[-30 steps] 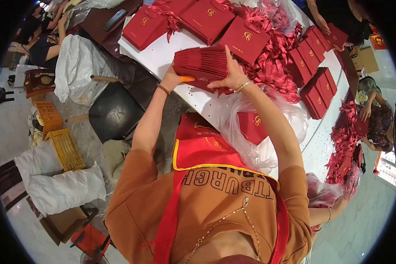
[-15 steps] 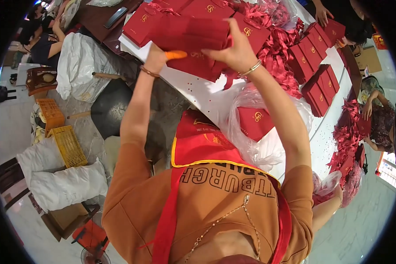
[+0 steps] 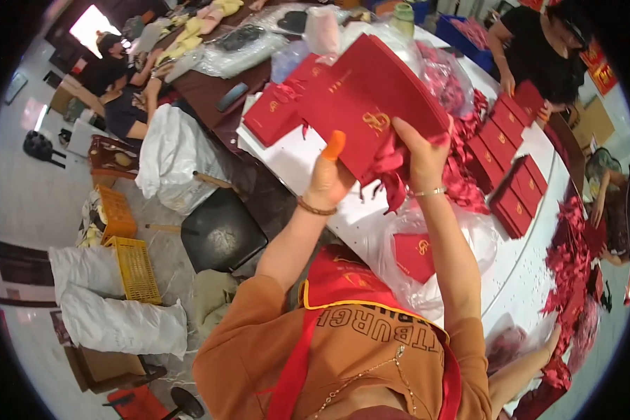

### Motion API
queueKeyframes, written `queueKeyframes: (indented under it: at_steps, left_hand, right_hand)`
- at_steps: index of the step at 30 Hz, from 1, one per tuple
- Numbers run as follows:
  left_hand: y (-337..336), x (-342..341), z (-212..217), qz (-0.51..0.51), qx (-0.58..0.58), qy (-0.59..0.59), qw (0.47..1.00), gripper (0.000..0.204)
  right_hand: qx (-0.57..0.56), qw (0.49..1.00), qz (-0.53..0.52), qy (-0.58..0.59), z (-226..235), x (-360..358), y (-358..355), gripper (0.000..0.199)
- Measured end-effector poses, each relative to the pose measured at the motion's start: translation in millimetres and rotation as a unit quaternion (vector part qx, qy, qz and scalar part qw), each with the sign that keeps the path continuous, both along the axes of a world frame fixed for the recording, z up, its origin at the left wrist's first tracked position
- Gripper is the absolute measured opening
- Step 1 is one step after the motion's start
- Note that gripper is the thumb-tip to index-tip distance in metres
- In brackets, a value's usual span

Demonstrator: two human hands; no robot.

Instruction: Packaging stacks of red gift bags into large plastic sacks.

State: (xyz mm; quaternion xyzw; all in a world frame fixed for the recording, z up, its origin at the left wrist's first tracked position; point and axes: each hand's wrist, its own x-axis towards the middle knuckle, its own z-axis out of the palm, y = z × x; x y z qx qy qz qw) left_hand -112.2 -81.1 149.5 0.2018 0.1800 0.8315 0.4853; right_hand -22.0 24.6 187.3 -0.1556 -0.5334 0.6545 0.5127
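Observation:
Both hands grip a stack of flat red pouches with gold printing, tilted above the white table. Red ribbons hang from its near edge. An orange finger cover sits on the thumb of my left hand, which holds the stack's lower left side. My right hand clasps the near right corner, thumb on top beside the ribbons. The other fingers are partly hidden beneath the stack. More red pouches lie on the table to the left. Under my right forearm, a clear plastic bag holds a red pouch.
Stacked red pouches and loose ribbons cover the table's right side. Co-workers sit at the far right and far left. A black-seated stool, white sacks and a yellow crate stand on the floor at left.
The stack has turned and tilted so its gold-printed face and ribbons show. My hands have shifted right and nearer to me; the left one now grips the stack's lower side. The view has shifted.

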Motion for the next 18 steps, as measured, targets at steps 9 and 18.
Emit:
queueKeyframes:
  at_steps: [9,18]
  left_hand:
    - [-3,9,20,0.018,-0.022,0.010,1.000,0.033]
    - [2,20,37,0.361,-0.009,0.180,0.915,0.028]
  right_hand:
    - [0.155,0.981,-0.105,-0.054,14,30,-33,0.060]
    - [0.017,0.979,0.197,-0.040,-11,56,-29,0.031]
